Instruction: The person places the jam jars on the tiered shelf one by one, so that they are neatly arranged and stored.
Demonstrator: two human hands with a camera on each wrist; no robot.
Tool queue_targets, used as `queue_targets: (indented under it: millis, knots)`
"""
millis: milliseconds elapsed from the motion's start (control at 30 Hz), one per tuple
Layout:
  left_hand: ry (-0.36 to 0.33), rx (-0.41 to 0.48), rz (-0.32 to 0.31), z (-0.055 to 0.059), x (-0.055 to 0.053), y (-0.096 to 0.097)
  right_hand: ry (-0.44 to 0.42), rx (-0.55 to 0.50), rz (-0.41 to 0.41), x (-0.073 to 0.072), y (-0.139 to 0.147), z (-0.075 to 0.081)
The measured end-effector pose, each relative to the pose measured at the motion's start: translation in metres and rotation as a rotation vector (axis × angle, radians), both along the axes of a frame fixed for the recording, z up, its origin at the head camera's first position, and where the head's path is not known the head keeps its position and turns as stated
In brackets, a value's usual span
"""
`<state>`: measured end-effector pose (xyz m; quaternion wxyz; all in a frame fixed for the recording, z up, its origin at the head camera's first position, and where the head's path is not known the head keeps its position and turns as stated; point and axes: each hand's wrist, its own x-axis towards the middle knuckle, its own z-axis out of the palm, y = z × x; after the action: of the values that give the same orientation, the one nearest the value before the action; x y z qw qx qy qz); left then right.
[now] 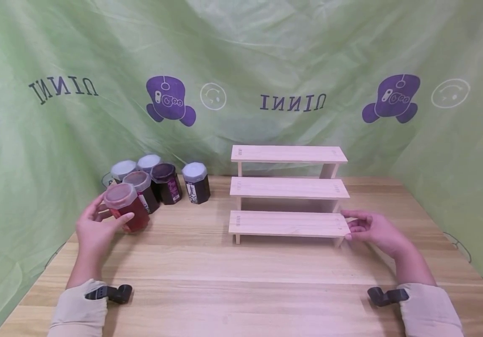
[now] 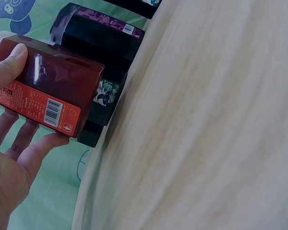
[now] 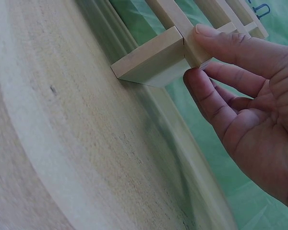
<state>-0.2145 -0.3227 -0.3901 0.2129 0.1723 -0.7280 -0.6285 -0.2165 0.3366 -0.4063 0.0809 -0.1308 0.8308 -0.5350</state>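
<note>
On the left of the head view, my left hand [image 1: 95, 231] grips a red jar [image 1: 137, 214] with a pale translucent lid, thumb on one side and fingers on the other. The left wrist view shows the red label with a barcode [image 2: 53, 112] on that jar [image 2: 62, 72]. At the right end of a three-step wooden display stand [image 1: 283, 223], my right hand [image 1: 378, 232] pinches the corner of the lowest board. In the right wrist view, thumb and fingertips [image 3: 196, 79] meet the end of the board [image 3: 196, 50], above the stand's leg [image 3: 153, 62].
Behind the red jar stand several dark jars, among them a purple-labelled one [image 1: 167, 185] and a white-lidded one [image 1: 198, 185] set a little apart. All rest on a wood-grain table [image 1: 241, 290]. Green printed cloth [image 1: 241, 56] hangs behind and along both sides.
</note>
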Motion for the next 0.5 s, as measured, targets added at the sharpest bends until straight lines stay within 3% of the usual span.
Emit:
queue_targets:
  millis: [500]
  knots:
    - [0.055,-0.053,-0.066,0.005,0.003,0.017,0.002,-0.015,0.01,0.001,0.0,0.001]
